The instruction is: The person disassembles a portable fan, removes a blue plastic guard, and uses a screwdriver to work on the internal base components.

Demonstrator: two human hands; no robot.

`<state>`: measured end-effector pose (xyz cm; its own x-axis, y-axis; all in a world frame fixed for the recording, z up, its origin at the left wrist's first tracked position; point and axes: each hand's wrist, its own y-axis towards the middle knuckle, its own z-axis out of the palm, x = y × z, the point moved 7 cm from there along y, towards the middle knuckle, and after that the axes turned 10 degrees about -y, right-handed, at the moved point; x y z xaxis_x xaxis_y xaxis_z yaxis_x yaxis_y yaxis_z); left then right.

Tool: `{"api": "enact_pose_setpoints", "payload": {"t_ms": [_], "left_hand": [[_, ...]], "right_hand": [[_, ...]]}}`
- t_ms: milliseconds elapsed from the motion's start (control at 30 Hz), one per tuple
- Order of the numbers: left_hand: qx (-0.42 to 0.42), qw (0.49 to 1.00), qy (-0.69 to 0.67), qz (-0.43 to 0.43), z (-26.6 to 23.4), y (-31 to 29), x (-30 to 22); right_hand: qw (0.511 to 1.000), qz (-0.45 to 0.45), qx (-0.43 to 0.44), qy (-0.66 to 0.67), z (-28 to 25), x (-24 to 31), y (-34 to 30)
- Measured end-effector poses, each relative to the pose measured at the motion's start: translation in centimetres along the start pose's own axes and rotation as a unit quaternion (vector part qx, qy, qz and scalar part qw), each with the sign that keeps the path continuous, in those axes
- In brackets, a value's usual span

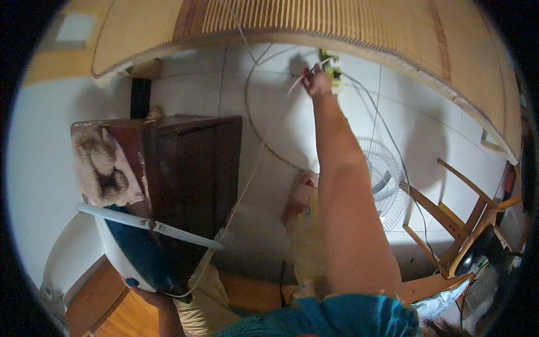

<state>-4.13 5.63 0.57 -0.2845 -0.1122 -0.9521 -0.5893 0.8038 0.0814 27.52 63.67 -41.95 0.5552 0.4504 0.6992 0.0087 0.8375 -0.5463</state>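
Note:
My right arm reaches far forward over the floor. My right hand (318,83) is closed on a thin white cord (294,85) beside a white and yellow-green power strip (336,84); whether it touches the strip I cannot tell. From there the cord runs back toward the lower left. At lower left my left hand (150,299) grips the lower edge of a white and dark blue appliance (136,238), its fingers partly hidden. A long pale hinged bar (174,232) lies across it; the appliance's exact kind is unclear.
A dark wooden cabinet (196,168) with a beige cloth (104,168) stands at left. A slatted mat (337,19) overhangs the far side. Right of my arm are a caged fan (393,194) and a wooden chair (477,210). Another cable (251,118) loops across the tiled floor.

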Motion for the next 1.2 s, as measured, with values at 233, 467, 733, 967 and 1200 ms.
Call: {"api": "enact_pose_setpoints", "payload": {"t_ms": [233, 467, 733, 967, 1200], "left_hand": [[-0.282, 0.946, 0.116, -0.108, -6.4, -2.2, 4.1], [-0.302, 0.938, -0.078, -0.152, 0.6, 0.8, 1.7], [-0.319, 0.940, -0.057, -0.108, 0.7, 1.4, 1.3], [-0.309, 0.945, -0.058, -0.086, 0.4, 1.5, 1.4], [-0.300, 0.951, -0.017, -0.075, 0.7, 1.9, 1.0]], "right_hand": [[0.999, -0.025, -0.040, 0.004, 1.4, 1.3, -0.1], [0.994, 0.104, 0.036, -0.013, 3.2, -0.3, -6.2], [0.981, 0.134, 0.113, -0.077, 3.5, -2.2, -12.5], [0.955, 0.188, 0.161, -0.162, 2.7, -3.6, -17.5], [0.860, 0.182, 0.168, -0.447, -2.4, -7.1, -17.6]]}}
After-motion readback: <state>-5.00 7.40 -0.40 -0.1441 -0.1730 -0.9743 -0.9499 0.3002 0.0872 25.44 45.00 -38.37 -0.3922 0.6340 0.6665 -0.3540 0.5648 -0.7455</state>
